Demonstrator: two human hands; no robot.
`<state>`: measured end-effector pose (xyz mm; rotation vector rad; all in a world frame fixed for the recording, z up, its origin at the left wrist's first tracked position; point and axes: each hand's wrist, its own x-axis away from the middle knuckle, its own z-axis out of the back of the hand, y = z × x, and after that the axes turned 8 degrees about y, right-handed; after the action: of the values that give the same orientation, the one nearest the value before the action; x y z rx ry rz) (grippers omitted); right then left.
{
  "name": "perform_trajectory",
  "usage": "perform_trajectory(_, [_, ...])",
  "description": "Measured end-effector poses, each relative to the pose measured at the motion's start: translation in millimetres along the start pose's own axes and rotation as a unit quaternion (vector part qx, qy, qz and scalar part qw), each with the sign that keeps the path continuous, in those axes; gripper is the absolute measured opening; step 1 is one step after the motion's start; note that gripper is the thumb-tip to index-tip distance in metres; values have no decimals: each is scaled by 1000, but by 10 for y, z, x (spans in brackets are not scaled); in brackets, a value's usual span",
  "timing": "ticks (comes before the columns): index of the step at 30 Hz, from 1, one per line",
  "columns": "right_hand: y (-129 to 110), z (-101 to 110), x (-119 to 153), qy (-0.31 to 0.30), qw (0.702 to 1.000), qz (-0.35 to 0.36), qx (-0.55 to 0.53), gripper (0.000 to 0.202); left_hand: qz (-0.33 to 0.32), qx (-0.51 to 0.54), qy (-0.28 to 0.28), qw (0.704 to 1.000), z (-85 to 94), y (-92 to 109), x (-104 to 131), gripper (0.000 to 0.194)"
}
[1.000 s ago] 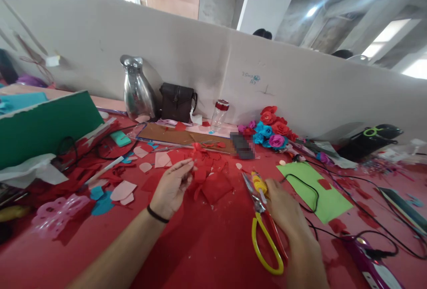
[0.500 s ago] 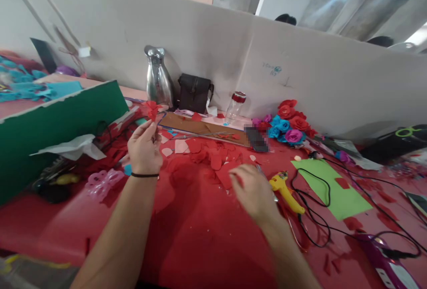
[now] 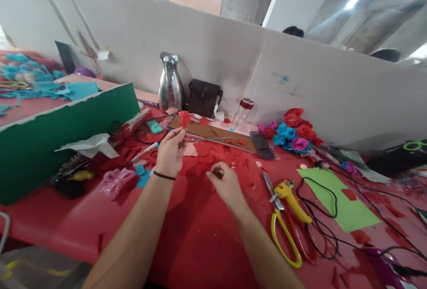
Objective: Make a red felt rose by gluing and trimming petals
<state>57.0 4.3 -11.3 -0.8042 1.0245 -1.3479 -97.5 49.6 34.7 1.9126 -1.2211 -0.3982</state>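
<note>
The left hand [image 3: 171,151] grips a red paper flower [image 3: 184,119] between thumb and fingertips, the flower at one o'clock from that hand. The right hand [image 3: 227,182] is above the red table [image 3: 203,240], fingers curled towards the thumb; whether they pinch anything, I cannot tell. Red paper pieces [image 3: 200,161] lie at ten o'clock from it, scissors [image 3: 279,211] at four, and a yellow glue gun [image 3: 295,201] just beyond them. A metal jug [image 3: 171,86] stands at twelve o'clock from the left hand.
</note>
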Motion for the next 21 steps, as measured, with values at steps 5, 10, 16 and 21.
perform_trajectory(5, [15, 347, -21, 83, 956, -106, -261, 33, 43, -90, -114, 988, -126, -287, 300, 18])
perform_trajectory(10, [29, 485, -12, 107, 928, -124, -334, 43, 107, -123, -141, 976, -198, -484, 533, 21])
perform_trajectory(16, [54, 514, -39, 158, 936, -92, -301, 29, 116, -137, -151, 972, -233, -446, 609, 29])
perform_trajectory(21, [59, 526, -51, 168, 947, -67, -266, 18, 117, -134, -147, 973, -244, -467, 619, 33])
